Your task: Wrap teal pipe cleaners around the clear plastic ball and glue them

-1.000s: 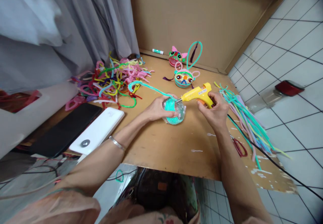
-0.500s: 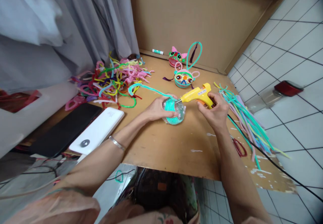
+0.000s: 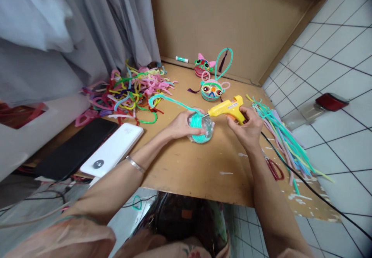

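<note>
My left hand [image 3: 184,125] is closed around a clear rounded plastic piece [image 3: 208,128], partly covered with rows of turquoise pipe cleaner [image 3: 196,121]. A loose end of that pipe cleaner stretches up and left over the table, curling at its tip. In my right hand [image 3: 248,128] is a yellow hot glue gun [image 3: 226,109], pointing left. Its metal nozzle is at the upper edge of the turquoise rows; whether it touches them I cannot tell. Behind the gun stands a decorated animal-face figure [image 3: 213,91] with pink ears and a turquoise loop.
Tangled colourful pipe cleaners [image 3: 128,91] lie left, straight ones [image 3: 286,141] right. Red-handled scissors [image 3: 274,168] and a black cord [image 3: 308,188] are by my right forearm. A white power bank [image 3: 112,149] and black slab [image 3: 77,147] lie left. Another figure [image 3: 202,68] and a glue stick [image 3: 181,59] stand behind.
Both hands keep nearly the same place and grip. The glue gun has shifted very slightly, with its nozzle still at the turquoise rows.
</note>
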`<act>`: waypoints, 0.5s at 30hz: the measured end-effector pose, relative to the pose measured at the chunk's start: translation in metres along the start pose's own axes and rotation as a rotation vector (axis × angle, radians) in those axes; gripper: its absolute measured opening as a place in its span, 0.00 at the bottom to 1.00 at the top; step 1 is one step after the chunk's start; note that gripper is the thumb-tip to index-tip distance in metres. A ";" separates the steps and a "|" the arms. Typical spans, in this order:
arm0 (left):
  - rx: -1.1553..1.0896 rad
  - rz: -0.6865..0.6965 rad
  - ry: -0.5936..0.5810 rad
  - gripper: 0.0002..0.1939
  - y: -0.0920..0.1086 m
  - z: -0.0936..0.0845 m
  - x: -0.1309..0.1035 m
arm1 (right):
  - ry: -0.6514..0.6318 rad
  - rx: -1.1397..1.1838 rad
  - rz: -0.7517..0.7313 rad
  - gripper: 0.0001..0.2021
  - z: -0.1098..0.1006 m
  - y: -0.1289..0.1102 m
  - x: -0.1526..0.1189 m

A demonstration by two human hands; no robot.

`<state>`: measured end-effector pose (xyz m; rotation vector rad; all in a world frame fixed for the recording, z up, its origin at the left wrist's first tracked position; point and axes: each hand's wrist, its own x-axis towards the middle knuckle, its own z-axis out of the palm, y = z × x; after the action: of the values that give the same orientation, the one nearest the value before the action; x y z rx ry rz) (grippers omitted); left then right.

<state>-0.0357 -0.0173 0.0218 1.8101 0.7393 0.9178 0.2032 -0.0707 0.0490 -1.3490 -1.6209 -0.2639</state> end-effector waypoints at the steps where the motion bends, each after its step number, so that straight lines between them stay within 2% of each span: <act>1: 0.002 0.004 0.004 0.33 0.000 0.000 0.000 | -0.006 0.007 0.002 0.11 0.000 0.001 0.000; 9: -0.027 0.008 -0.010 0.32 -0.003 0.000 0.001 | -0.012 0.029 0.005 0.12 0.001 0.004 -0.001; 15: -0.005 0.007 -0.004 0.32 0.000 0.000 0.000 | 0.035 0.010 0.026 0.11 0.002 0.003 -0.002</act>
<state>-0.0356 -0.0168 0.0216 1.8109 0.7276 0.9192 0.2044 -0.0698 0.0452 -1.3498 -1.5732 -0.2618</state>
